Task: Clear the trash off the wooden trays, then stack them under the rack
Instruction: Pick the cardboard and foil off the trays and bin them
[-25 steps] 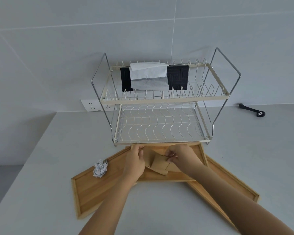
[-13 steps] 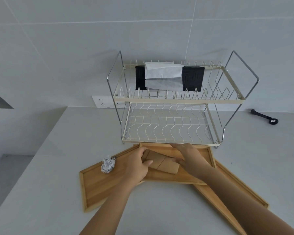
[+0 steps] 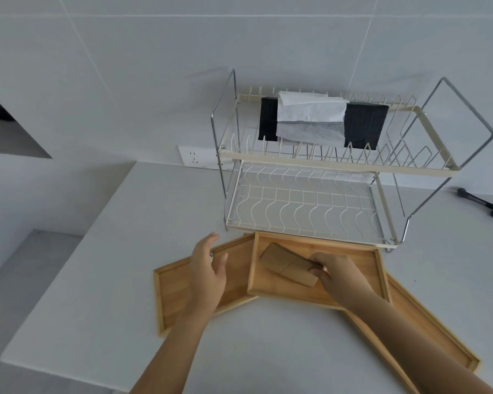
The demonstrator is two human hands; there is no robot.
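Three wooden trays lie fanned in front of the dish rack [image 3: 310, 200]: a left tray [image 3: 174, 297], a middle tray [image 3: 359, 260] resting on top of both others, and a right tray [image 3: 433, 334]. A folded brown paper [image 3: 282, 261] lies in the middle tray. My right hand [image 3: 339, 275] grips its right end with thumb and fingers. My left hand [image 3: 208, 270] hovers over the left tray with spread fingers, holding nothing. It covers the spot where the crumpled white paper ball lay, so the ball is hidden.
The two-tier wire rack stands against the tiled wall, with a black pad [image 3: 365, 126] and a white tissue [image 3: 310, 112] on its top tier. A wall socket [image 3: 195, 160] sits left of it. A black tool [image 3: 484, 204] lies at the far right. The counter's edge drops off at left.
My left hand let go of the brown paper and moved left over the left tray, covering the paper ball. My right hand stayed on the paper. The view shifted left.
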